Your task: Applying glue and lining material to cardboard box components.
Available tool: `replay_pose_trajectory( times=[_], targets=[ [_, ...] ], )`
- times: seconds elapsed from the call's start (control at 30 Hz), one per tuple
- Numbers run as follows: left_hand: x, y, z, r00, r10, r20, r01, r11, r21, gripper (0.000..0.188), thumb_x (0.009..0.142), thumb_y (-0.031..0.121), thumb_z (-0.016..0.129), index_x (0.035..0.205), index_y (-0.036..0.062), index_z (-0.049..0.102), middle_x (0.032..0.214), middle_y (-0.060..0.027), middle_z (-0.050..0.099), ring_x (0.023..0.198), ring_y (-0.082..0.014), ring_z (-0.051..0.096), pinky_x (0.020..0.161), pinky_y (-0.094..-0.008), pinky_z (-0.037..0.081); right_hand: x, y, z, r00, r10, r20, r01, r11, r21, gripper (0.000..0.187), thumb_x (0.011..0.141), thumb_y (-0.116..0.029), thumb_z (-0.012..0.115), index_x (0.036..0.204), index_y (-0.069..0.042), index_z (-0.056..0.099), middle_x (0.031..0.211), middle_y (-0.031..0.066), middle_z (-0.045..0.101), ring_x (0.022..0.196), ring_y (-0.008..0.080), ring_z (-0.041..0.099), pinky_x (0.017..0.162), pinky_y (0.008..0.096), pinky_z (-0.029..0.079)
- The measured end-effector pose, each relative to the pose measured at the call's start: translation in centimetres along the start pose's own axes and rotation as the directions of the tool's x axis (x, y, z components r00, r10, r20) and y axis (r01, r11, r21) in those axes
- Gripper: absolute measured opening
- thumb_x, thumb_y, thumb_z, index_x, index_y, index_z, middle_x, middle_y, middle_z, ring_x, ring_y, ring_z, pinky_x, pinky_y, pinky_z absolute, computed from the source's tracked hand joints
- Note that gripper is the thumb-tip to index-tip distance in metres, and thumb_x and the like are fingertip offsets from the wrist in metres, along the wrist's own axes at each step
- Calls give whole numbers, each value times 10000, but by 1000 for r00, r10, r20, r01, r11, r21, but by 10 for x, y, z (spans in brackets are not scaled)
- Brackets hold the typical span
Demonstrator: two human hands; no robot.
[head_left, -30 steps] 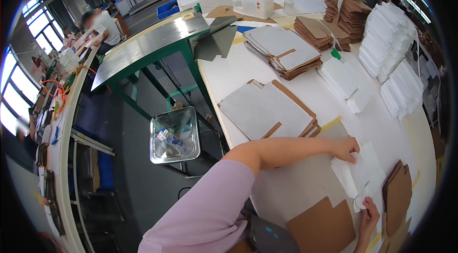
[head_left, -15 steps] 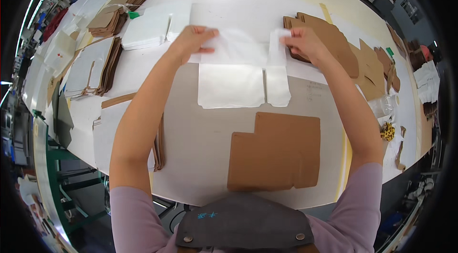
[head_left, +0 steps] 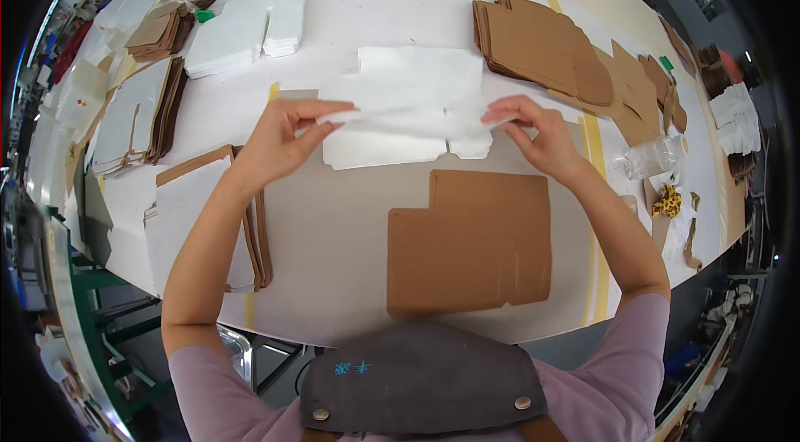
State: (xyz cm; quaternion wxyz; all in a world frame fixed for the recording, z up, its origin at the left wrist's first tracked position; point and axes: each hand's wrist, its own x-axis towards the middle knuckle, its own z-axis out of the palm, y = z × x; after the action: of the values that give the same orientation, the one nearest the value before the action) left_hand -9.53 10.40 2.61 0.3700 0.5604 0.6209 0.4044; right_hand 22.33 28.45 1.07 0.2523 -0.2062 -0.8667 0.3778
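Observation:
My left hand [head_left: 282, 140] and my right hand [head_left: 540, 135] are each closed in a pinch on opposite ends of a thin white sheet [head_left: 396, 120]. Stretched between them, the sheet is partly see-through and smeared by motion. Under it lies a white notched panel [head_left: 417, 71], flat on the table, with a slit near its right side. I cannot tell whether the thin sheet is still attached to it. Nearer to me, a brown leather-like panel [head_left: 468, 246] with a cut-out upper left corner lies flat on a grey board [head_left: 333, 229].
White panels [head_left: 229, 34] are stacked at the far left, beside white-faced brown stacks [head_left: 137, 113] and another stack [head_left: 196, 221] near my left forearm. Brown panels [head_left: 542, 46] are piled at the right, with a clear roll [head_left: 650, 160] nearby. Yellow tape strips [head_left: 593, 217] mark the table.
Both hands have come nearer to me, drawing the thin sheet's held edge over the white panel. More of the panel's far part shows now. The whole view has also shifted slightly.

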Motion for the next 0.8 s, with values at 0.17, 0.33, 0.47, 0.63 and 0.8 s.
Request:
replay_pose_trajectory(
  times=[0.17, 0.33, 0.47, 0.63, 0.8],
  targets=[
    [-35, -10, 27, 999, -47, -16, 47, 999, -17, 202, 961, 97, 566, 1073, 1, 705, 997, -58, 718, 931, -96, 612, 841, -224, 465, -33, 2, 8, 998, 68, 20, -67, 997, -24, 131, 855, -64, 685, 977, -18, 674, 867, 55, 688, 753, 161, 590, 703, 265, 489],
    [-17, -23, 35, 935, -268, -231, 263, 963, -54, 189, 928, 147, 635, 1037, 9, 704, 803, 5, 690, 695, -44, 537, 630, -222, 430, -11, -2, 13, 936, 334, -113, -328, 942, 70, 130, 831, -131, 724, 853, -13, 675, 798, 10, 645, 686, 112, 517, 654, 248, 427],
    [-14, -25, 48, 907, -109, -406, 210, 954, 213, 241, 866, 146, 686, 1056, 0, 663, 685, 8, 612, 581, -53, 449, 537, -251, 388, 1, 18, 31, 878, 478, -13, -477, 877, 58, 238, 788, -213, 765, 860, -20, 646, 732, -3, 580, 670, 102, 500, 638, 251, 436],
    [-22, -28, 54, 921, -85, -380, 230, 906, 355, 320, 811, 133, 712, 1097, 18, 623, 639, -31, 517, 559, -117, 463, 540, -276, 398, 7, 17, 29, 883, 469, 4, -464, 876, -128, 438, 738, -296, 800, 1029, -36, 601, 715, 4, 563, 673, 129, 545, 641, 285, 463],
    [-19, -37, 56, 926, -34, -376, 208, 876, 435, 417, 796, 155, 724, 1166, 17, 589, 654, -62, 521, 594, -192, 515, 588, -329, 441, 14, 18, 18, 878, 477, 34, -458, 860, -225, 645, 743, -379, 787, 1233, -39, 542, 861, 44, 593, 772, 159, 572, 709, 320, 480]
  ],
)
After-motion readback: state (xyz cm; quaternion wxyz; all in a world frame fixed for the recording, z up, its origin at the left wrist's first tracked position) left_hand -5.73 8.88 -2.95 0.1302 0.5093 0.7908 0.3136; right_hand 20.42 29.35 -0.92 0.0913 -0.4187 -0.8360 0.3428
